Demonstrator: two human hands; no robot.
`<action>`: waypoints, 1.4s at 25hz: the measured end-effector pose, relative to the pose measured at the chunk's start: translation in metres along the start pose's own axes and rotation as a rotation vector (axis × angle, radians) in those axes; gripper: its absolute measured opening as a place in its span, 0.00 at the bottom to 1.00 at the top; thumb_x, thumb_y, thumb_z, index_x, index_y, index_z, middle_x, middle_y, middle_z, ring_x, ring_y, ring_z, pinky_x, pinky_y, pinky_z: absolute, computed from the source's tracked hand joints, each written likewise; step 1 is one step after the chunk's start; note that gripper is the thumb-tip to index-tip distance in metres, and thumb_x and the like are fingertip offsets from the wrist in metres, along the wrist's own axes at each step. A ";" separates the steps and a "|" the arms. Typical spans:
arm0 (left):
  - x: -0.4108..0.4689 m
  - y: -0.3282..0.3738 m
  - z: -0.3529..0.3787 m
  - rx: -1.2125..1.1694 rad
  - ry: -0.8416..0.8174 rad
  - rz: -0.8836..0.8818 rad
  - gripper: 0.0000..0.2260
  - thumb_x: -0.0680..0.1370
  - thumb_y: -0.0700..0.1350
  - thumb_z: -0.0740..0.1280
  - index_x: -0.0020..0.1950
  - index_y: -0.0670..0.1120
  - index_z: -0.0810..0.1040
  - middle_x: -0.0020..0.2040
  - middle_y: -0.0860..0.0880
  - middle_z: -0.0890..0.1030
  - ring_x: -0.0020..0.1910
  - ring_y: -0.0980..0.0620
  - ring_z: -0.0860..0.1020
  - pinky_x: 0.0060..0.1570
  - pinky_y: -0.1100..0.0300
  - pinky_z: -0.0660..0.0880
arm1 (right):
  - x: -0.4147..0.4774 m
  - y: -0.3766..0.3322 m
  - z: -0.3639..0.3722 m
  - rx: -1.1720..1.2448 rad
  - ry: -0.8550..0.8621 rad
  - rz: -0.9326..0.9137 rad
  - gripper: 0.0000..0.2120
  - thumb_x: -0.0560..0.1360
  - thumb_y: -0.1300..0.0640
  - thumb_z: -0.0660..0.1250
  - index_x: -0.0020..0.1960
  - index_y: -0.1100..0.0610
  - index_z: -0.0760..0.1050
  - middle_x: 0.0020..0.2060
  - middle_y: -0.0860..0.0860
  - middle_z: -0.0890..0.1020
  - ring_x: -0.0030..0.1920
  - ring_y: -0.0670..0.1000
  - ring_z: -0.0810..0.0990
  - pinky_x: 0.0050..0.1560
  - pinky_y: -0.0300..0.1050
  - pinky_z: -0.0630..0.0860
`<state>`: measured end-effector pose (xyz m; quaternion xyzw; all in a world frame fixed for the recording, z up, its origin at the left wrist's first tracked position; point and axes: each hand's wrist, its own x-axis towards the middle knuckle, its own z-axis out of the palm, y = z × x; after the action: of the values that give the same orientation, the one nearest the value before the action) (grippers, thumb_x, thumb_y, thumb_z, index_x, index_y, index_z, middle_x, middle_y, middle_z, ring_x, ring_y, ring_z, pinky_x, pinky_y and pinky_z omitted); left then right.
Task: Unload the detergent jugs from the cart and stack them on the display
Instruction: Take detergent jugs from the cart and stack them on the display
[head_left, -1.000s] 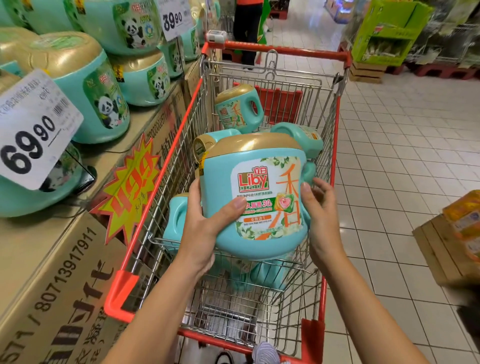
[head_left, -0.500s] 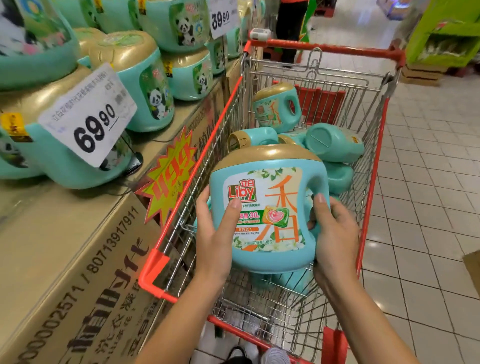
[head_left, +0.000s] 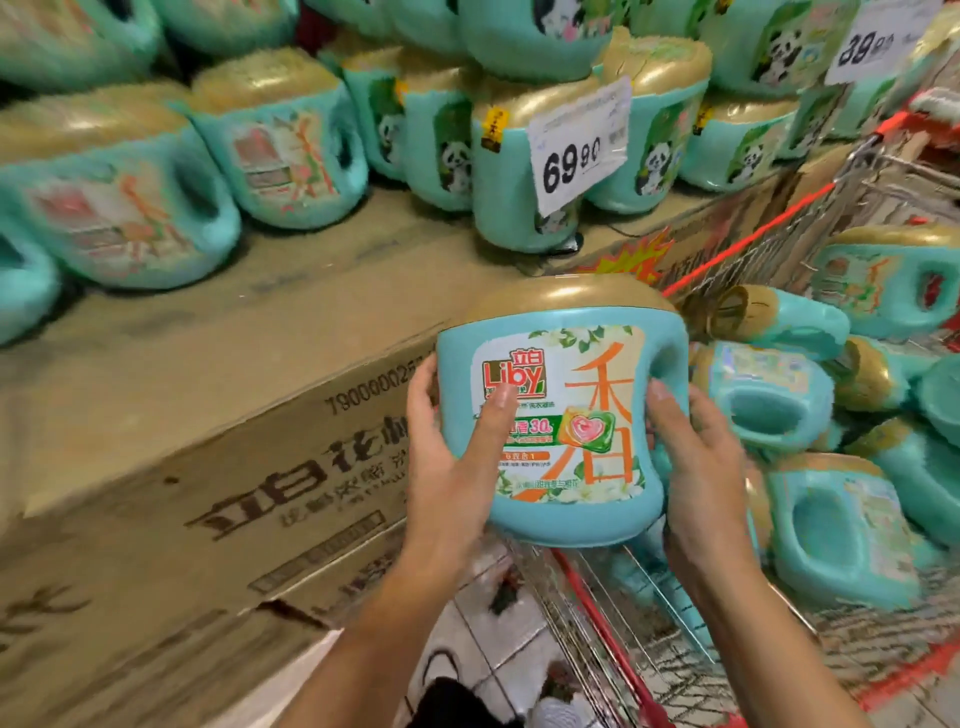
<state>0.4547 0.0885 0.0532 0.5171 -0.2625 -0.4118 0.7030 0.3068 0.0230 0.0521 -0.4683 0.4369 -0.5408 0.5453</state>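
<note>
A: Where is the held jug (head_left: 561, 415) at this point?

B: It is held upright in the air, between the display (head_left: 260, 322) on the left and the cart (head_left: 753, 249) on the right, and rests on neither. The left hand (head_left: 452, 467) is wrapped round its left side with the thumb laid across the label. The right hand (head_left: 701, 467) is curled round the handle side.

A: What could be got wrong from here?

B: The smooth body is only squeezed from two sides, and no support is seen under the base. A slip could be caused if the grip is eased on the way left. If the jug is set too close to the near cardboard edge, it could be tipped off. Further in, the price tag (head_left: 579, 145) or the stacked jugs (head_left: 280, 150) could be knocked. Their rounded gold lids are judged a poor footing if the jug is placed off-centre.
</note>
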 end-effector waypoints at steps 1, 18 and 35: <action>-0.005 0.010 -0.016 -0.016 0.033 0.021 0.35 0.68 0.55 0.75 0.71 0.57 0.64 0.53 0.53 0.85 0.48 0.49 0.85 0.38 0.59 0.81 | -0.005 -0.001 0.015 0.002 -0.079 -0.007 0.13 0.67 0.41 0.69 0.46 0.48 0.80 0.42 0.46 0.83 0.45 0.49 0.80 0.50 0.52 0.76; -0.053 0.196 -0.344 0.268 0.429 0.411 0.62 0.47 0.54 0.84 0.75 0.53 0.56 0.59 0.53 0.81 0.57 0.51 0.81 0.52 0.54 0.80 | -0.130 -0.015 0.361 -0.099 -0.880 -0.180 0.40 0.50 0.36 0.78 0.59 0.46 0.73 0.53 0.46 0.79 0.55 0.47 0.78 0.54 0.49 0.77; 0.009 0.232 -0.533 0.324 0.493 0.330 0.64 0.47 0.50 0.86 0.76 0.52 0.54 0.60 0.51 0.80 0.58 0.50 0.81 0.49 0.56 0.81 | -0.112 0.019 0.527 -0.445 -0.870 -0.650 0.29 0.68 0.48 0.77 0.64 0.59 0.73 0.57 0.53 0.75 0.60 0.53 0.73 0.57 0.37 0.64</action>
<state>0.9546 0.3824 0.0968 0.6566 -0.2268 -0.1080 0.7112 0.8246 0.1543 0.1251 -0.8604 0.1098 -0.3335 0.3693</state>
